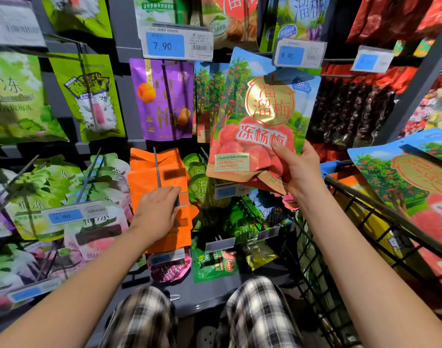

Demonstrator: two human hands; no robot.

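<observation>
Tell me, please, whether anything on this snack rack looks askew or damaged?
Only the red-fruit pouch in the right hand stands out: it is held tilted, and its bottom gusset looks crumpled. The left hand grips a peg tag; nothing looks spilled.

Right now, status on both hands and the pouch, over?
Right grip holds pouch by bottom corner. Left grip pinches peg tag over orange pouches. 9.90 tag overlaps pouch top.

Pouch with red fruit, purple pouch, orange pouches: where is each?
Red-fruit pouch [270,104], head view, gold seal on its front.
Purple pouch [153,121], head view, lower left front.
Orange pouches [142,177], head view, front pouch's upper left.
</observation>
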